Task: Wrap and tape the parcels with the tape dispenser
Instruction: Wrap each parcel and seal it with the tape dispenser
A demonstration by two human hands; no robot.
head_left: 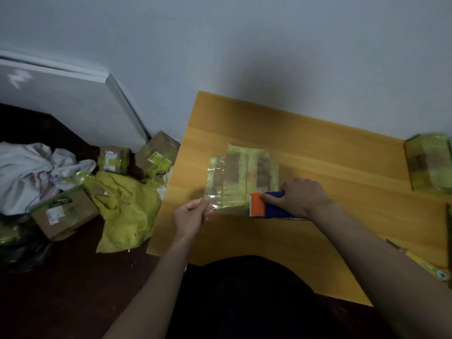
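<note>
Floor items: white cloth (pixel 29 172), cardboard boxes (pixel 64 214) with yellow-green tape, and yellow cloth (pixel 124 211) lie left of the table.
Table: orange wooden top (pixel 318 152) stands against the grey wall.
Left hand: left hand (pixel 190 216) hovers over the table's left part, thumb and fingers curled, pinching the free end of the clear tape (pixel 215 203).
Tape: strip runs from the left hand to the dispenser along the parcel's near edge.
Parcel: flat parcel (pixel 242 177) lies at the table's centre, covered in yellow-green tape with brown patches showing.
Dispenser: blue dispenser (pixel 269 206) with an orange toothed cutter sits at the parcel's near right corner, touching it.
Right hand: right hand (pixel 298 196) grips the dispenser from above, thumb pressed near the orange part.
Second parcel: taped parcel (pixel 430 162) rests at the table's far right edge, well apart.
Near right edge: a yellow object (pixel 425 263) lies there; type cannot be told.
</note>
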